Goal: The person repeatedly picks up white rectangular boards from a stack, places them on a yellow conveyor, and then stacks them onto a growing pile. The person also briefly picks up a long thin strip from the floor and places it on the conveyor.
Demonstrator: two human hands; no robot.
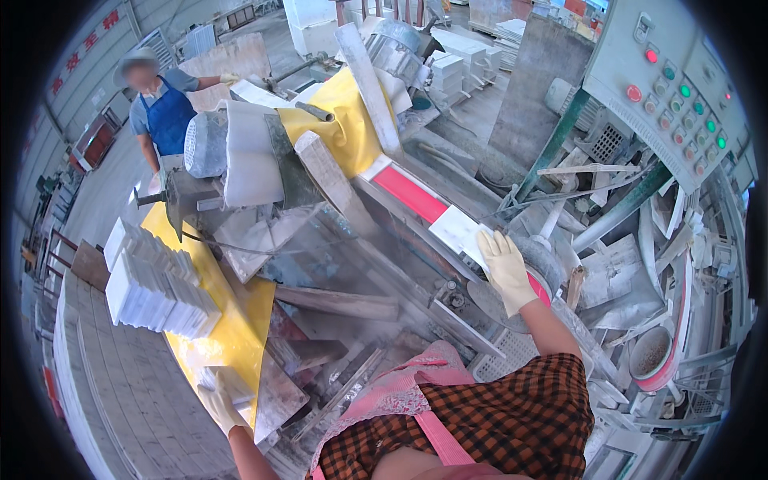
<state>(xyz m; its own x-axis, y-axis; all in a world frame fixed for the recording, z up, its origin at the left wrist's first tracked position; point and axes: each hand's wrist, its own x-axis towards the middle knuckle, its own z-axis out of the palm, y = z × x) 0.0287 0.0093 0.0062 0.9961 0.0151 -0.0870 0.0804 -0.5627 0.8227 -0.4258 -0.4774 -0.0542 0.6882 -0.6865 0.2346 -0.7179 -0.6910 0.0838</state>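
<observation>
My right hand (506,270), in a pale rubber glove, lies flat with stretched fingers over the near end of a white stone tile (458,232). That tile rests on a narrow pink conveyor belt (410,194). At the lower left my left hand (220,410), gloved the same way, grips a few small white tiles (230,382) at the near end of a yellow sheet (254,320). Its fingertips are partly hidden by the tiles. Farther along the sheet stands a stack of white tiles (152,280) in leaning rows.
A motor-driven machine (248,156) stands beyond the belt, partly covered by yellow cloth (340,120). A control panel (676,88) with lit buttons hangs at upper right. A co-worker in a blue apron (170,120) stands at upper left. Stone offcuts and a bucket (654,358) crowd the right.
</observation>
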